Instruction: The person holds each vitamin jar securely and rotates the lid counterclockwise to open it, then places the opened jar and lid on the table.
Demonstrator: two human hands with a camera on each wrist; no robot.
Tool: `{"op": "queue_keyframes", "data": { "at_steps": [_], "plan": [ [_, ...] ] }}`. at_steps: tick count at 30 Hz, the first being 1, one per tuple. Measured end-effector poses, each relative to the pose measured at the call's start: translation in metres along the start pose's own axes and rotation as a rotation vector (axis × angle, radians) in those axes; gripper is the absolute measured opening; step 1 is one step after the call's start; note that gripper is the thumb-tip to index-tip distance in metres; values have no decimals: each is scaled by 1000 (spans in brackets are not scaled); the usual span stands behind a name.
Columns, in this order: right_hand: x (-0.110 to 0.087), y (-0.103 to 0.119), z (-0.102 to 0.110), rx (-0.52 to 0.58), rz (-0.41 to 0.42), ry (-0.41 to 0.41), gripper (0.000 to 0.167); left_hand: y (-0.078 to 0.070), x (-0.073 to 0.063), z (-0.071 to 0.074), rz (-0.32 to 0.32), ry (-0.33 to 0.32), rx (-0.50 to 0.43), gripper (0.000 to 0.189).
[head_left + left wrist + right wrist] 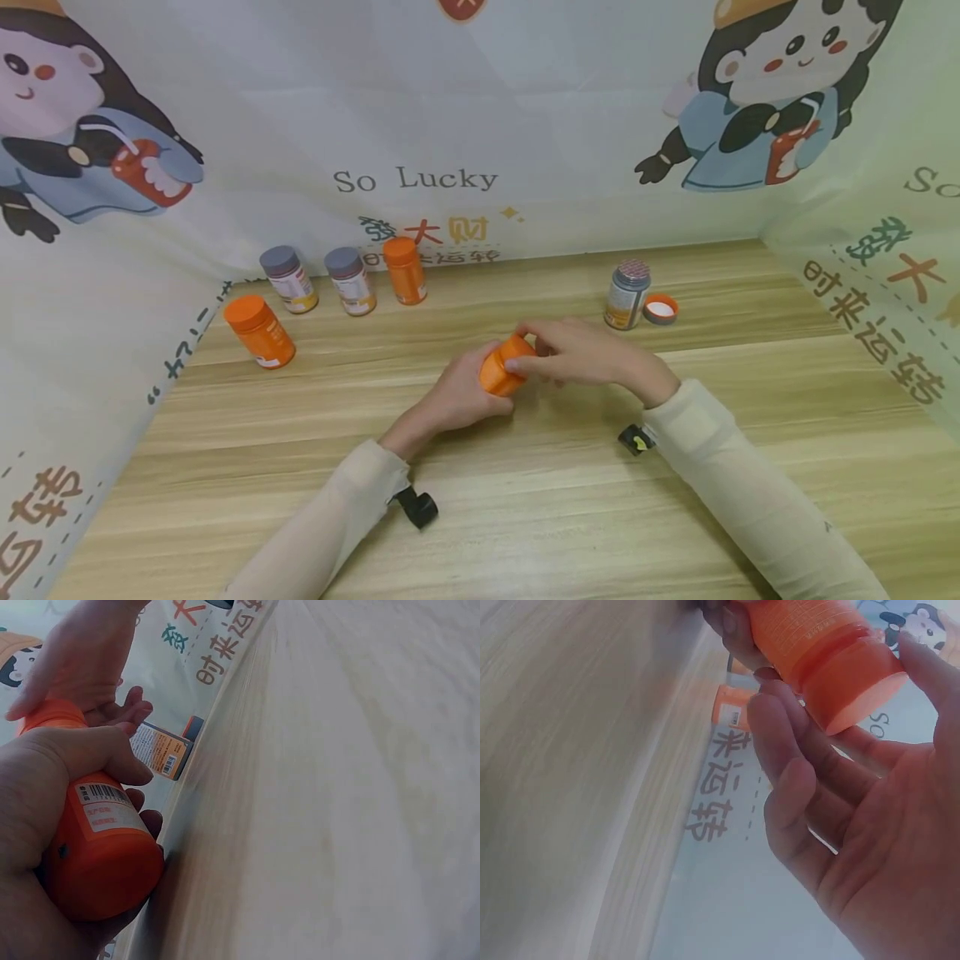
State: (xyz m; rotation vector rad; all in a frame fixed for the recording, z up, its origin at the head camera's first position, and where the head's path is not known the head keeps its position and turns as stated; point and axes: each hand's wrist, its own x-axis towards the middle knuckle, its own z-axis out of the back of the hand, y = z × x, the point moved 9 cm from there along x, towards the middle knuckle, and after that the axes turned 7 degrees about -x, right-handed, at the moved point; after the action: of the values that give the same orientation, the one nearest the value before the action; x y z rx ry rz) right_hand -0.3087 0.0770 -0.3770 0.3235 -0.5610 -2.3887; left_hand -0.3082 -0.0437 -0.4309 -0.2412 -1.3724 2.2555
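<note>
My left hand [461, 392] grips an orange plastic bottle [501, 372] round its body, tilted with its capped end toward my right hand. A white barcode label [109, 806] shows near the bottle's base in the left wrist view. My right hand [588, 350] is at the orange cap [855, 686], pinching it between thumb and forefinger. In the right wrist view its other fingers [787, 802] curl loosely beside the cap. The cap sits on the bottle's neck.
Two grey-lidded bottles [288, 282] [351, 283] and two orange bottles [406, 271] [261, 333] stand at the back left of the wooden table [525, 508]. Back right, an uncapped grey bottle [627, 297] with a reddish patterned top stands beside an upturned cap [661, 309]. Printed cloth [555, 133] walls the table.
</note>
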Motion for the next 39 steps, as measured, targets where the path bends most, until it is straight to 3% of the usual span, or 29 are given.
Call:
{"op": "queue_keyframes", "data": {
  "at_steps": [7,13,20,30,39],
  "plan": [
    [0,-7,-2,-2,-25,44,47,-1,0,0,-11,0,-6,61],
    [1,-2,-2,30,-4,20,44,0,-1,0,4,-3,-11,64],
    [-1,-6,-1,25,-40,37,44,-1,-1,1,-7,-3,-12,61],
    [-1,0,0,34,0,26,46,-2,0,1,-17,-5,3,60],
    [-3,-1,4,-26,-23,31,46,-2,-1,1,-19,-4,-2,56]
  ]
}}
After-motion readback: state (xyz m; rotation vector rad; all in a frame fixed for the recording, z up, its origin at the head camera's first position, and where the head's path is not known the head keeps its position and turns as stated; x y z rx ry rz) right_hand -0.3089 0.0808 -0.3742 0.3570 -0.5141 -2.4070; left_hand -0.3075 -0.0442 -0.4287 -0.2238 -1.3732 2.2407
